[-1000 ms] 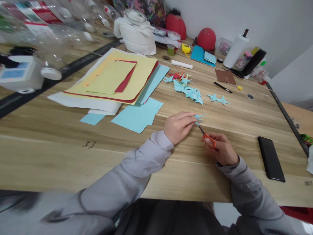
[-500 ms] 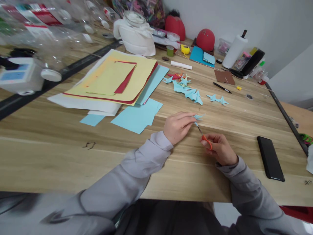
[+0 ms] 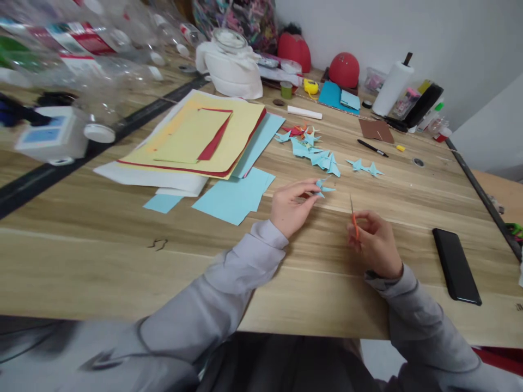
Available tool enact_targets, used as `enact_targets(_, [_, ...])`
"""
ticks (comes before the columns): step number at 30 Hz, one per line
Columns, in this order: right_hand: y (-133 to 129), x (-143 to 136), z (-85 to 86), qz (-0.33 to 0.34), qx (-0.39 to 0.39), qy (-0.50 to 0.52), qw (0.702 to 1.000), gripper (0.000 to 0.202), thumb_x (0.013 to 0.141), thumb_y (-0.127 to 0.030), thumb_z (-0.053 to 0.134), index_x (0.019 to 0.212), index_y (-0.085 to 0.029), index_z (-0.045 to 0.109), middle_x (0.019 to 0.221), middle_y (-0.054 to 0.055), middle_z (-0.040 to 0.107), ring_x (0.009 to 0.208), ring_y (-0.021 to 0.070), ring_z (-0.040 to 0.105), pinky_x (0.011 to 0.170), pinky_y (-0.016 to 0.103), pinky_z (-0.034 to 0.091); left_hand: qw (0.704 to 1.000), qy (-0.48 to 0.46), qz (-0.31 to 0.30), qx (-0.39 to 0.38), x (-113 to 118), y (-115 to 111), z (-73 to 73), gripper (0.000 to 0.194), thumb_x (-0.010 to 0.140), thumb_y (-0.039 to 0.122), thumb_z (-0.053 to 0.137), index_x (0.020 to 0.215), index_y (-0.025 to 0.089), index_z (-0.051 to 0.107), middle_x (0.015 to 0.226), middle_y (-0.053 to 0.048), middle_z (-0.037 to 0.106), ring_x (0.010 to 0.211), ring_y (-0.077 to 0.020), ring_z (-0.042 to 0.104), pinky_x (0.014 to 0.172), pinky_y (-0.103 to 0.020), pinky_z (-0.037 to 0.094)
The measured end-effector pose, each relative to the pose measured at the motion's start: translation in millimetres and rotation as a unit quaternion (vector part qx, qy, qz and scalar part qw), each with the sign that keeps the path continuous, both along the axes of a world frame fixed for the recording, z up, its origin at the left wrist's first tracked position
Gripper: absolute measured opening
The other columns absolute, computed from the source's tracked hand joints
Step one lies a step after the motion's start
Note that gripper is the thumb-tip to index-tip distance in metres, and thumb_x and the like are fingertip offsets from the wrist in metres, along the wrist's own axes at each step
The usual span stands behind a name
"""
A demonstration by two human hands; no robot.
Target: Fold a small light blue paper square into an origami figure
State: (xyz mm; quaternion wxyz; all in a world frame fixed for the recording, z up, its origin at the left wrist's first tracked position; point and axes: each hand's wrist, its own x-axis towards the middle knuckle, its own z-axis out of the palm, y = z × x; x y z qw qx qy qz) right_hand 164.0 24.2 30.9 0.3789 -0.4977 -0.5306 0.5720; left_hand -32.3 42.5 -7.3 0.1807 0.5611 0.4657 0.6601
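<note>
Between the thumb and fingers of my left hand (image 3: 292,208) is a small folded blue paper crane (image 3: 322,188), its points spread to the right. My right hand (image 3: 378,243) is closed on orange-handled scissors (image 3: 355,226), whose thin blades point up and away from me. The blades are apart from the crane, a little to its right. Beyond my hands lie several blue folded cranes (image 3: 324,160), with red and orange ones (image 3: 297,131) behind. Two joined blue cranes (image 3: 365,167) rest to the right.
Stacked yellow paper (image 3: 180,136) and blue sheets (image 3: 235,196) lie left. A black phone (image 3: 456,267) sits right. Plastic bottles (image 3: 100,109) and a white box (image 3: 53,136) occupy the far left. Behind are a pen (image 3: 372,147), brown paper (image 3: 376,130) and a yellow tape measure (image 3: 310,86).
The scissors have moved away from the crane and their blades now point more upright. The crane in my left hand has turned and shows more of its shape. The view has shifted slightly.
</note>
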Motion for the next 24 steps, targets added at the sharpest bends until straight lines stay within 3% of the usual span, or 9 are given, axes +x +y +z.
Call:
enact_targets(4, [12.2,7.0,-13.2,-0.106,0.124,-0.159,0.974,0.025,0.060,-0.028,0.075,0.078,-0.019,0.059,0.064,0.003,0.070,0.049,0.0135,0.056,0.046,0.024,0.040,0.979,-0.153,-0.112,-0.078,5.8,-2.0,2.8,0.022,0.066,0.027,0.079,0.079,0.013,0.068,0.096,-0.011,0.074,0.090,-0.0224,0.071,0.076,-0.036,0.061])
enact_targets(7, [15.4,9.5,-18.7,-0.111,0.171,-0.231,0.951,0.019,0.062,-0.023,0.072,0.078,-0.020,0.063,0.071,0.005,0.073,0.059,0.0176,0.062,0.058,0.028,0.045,0.955,-0.205,-0.185,-0.108,8.4,-4.3,5.9,0.029,0.062,0.031,0.082,0.079,0.013,0.065,0.096,-0.010,0.075,0.085,-0.0224,0.073,0.077,-0.038,0.062])
enact_targets(10, [14.2,8.8,-19.3,-0.103,0.187,-0.239,0.947,0.022,0.063,-0.022,0.072,0.084,-0.021,0.064,0.073,0.004,0.074,0.061,0.0184,0.063,0.061,0.029,0.045,0.935,-0.240,-0.228,-0.128,10.0,-5.3,8.0,0.033,0.060,0.033,0.084,0.077,0.014,0.063,0.096,-0.010,0.075,0.075,-0.0214,0.073,0.070,-0.037,0.062])
enact_targets(14, [9.6,5.2,-15.6,-0.090,0.188,-0.180,0.961,0.030,0.067,-0.029,0.074,0.093,-0.020,0.063,0.073,0.003,0.072,0.055,0.0148,0.058,0.055,0.027,0.042,0.929,-0.259,-0.231,-0.127,10.7,-5.1,8.2,0.032,0.058,0.029,0.085,0.075,0.014,0.063,0.093,-0.009,0.075,0.071,-0.0200,0.073,0.069,-0.035,0.062])
enact_targets(17, [3.4,2.3,-11.9,-0.055,0.182,-0.094,0.977,0.033,0.070,-0.035,0.074,0.097,-0.020,0.062,0.063,-0.001,0.065,0.049,0.0117,0.051,0.050,0.025,0.038,0.934,-0.252,-0.221,-0.122,10.3,-5.3,7.3,0.031,0.057,0.028,0.085,0.075,0.014,0.065,0.092,-0.008,0.075,0.081,-0.0219,0.073,0.075,-0.037,0.062])
enact_targets(20, [-3.8,0.8,-8.6,0.006,0.197,-0.064,0.978,0.030,0.070,-0.033,0.076,0.095,-0.021,0.064,0.062,-0.003,0.062,0.053,0.0119,0.052,0.054,0.026,0.042,0.942,-0.234,-0.210,-0.120,10.1,-5.8,7.2,0.029,0.057,0.028,0.085,0.073,0.014,0.066,0.092,-0.008,0.074,0.094,-0.0245,0.071,0.082,-0.039,0.060])
enact_targets(24, [-10.3,0.1,-4.5,0.053,0.205,-0.063,0.975,0.033,0.065,-0.027,0.081,0.093,-0.021,0.066,0.062,-0.002,0.064,0.056,0.0121,0.055,0.058,0.027,0.046,0.941,-0.244,-0.194,-0.134,11.3,-7.1,9.2,0.029,0.053,0.028,0.087,0.069,0.013,0.067,0.089,-0.007,0.074,0.092,-0.0231,0.071,0.083,-0.037,0.060])
